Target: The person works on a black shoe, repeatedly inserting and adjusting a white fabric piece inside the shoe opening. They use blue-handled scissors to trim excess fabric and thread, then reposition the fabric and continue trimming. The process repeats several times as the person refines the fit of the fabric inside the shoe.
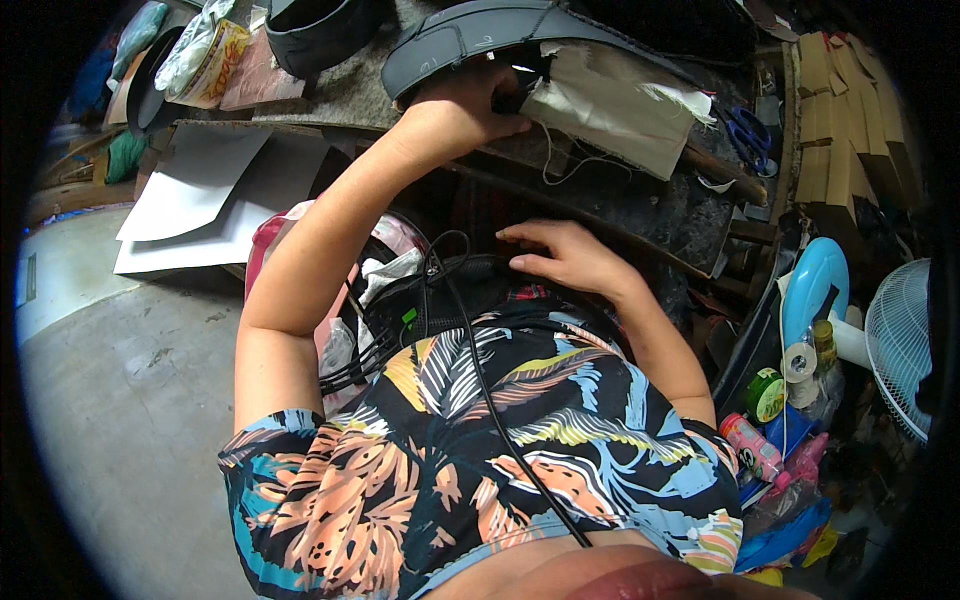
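My left hand (462,108) reaches up to the bench and grips a dark grey stitched shoe upper (470,38) from below. Its fingers are partly hidden under the curved edge. Cream cloth lining (610,105) hangs from the upper's right part, with frayed edges and a loose pale thread below. My right hand (565,255) is above my lap, apart from the upper, fingers stretched out and holding nothing. To the left on the bench stands another dark, rounded, stitched piece (320,38).
Blue-handled scissors (748,138) lie at the bench's right, near stacked tan cardboard pieces (845,130). White sheets (190,190) stick out at the left. A printed tub (208,65) stands behind them. A fan (900,350), tape rolls and bottles crowd the right. A black cable (470,350) crosses my chest.
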### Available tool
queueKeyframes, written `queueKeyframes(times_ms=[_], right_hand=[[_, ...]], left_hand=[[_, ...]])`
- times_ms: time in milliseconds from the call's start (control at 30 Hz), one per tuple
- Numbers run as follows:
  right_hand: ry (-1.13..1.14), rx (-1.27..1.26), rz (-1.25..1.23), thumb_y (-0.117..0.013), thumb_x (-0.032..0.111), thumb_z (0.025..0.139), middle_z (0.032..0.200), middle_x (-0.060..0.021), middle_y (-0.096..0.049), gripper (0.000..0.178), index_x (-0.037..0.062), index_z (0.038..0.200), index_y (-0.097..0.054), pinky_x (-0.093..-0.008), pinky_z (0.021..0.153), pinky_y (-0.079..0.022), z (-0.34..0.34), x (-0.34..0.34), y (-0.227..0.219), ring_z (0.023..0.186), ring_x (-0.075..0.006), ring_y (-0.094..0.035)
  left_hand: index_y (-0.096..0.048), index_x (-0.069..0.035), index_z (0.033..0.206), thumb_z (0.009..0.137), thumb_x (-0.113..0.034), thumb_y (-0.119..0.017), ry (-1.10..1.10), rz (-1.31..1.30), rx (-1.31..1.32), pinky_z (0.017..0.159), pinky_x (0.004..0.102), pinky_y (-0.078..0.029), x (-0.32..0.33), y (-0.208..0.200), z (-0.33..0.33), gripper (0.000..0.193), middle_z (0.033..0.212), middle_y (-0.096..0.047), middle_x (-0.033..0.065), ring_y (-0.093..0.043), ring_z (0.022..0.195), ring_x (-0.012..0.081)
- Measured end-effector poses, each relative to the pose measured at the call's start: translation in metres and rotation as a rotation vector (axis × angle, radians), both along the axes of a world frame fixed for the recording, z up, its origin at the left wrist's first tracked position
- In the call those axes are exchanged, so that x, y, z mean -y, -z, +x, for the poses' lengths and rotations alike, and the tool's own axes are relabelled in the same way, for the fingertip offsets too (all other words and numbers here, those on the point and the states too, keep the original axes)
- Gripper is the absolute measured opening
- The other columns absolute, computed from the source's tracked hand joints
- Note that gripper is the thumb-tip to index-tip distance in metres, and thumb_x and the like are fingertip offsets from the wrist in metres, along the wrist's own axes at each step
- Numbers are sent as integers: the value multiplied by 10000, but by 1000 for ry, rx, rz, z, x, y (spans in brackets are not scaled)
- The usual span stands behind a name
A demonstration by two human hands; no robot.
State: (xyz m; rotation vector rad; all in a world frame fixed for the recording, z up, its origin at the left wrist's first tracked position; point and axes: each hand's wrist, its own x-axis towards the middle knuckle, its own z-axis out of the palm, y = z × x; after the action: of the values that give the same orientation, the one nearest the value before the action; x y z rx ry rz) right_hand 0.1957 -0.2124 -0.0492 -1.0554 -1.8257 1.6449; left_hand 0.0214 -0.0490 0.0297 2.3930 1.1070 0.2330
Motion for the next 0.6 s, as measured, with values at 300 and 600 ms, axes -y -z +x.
queueKeyframes(times_ms=[300, 600], right_hand=[[606, 267, 854, -742, 103, 811, 980, -125, -676, 199, 32, 994, -709, -365, 787, -534, 23, -73, -53, 861, -301, -661], [631, 304, 842, -712, 107, 837, 988, -101, -699, 192, 67, 1025, -719, -368, 764, -533, 28, -89, -17, 866, -294, -665]], left_hand=[[-648, -34, 940, 792, -310, -760, 45, 70, -18, 755, 412, -488, -4, 15, -1, 333, 910, -637, 179, -610, 857, 340], [-691, -48, 1029, 859, -236, -667, -25, -210, -94, 886, 389, -464, -20, 20, 3, 255, 1007, -655, 146, -619, 965, 299]])
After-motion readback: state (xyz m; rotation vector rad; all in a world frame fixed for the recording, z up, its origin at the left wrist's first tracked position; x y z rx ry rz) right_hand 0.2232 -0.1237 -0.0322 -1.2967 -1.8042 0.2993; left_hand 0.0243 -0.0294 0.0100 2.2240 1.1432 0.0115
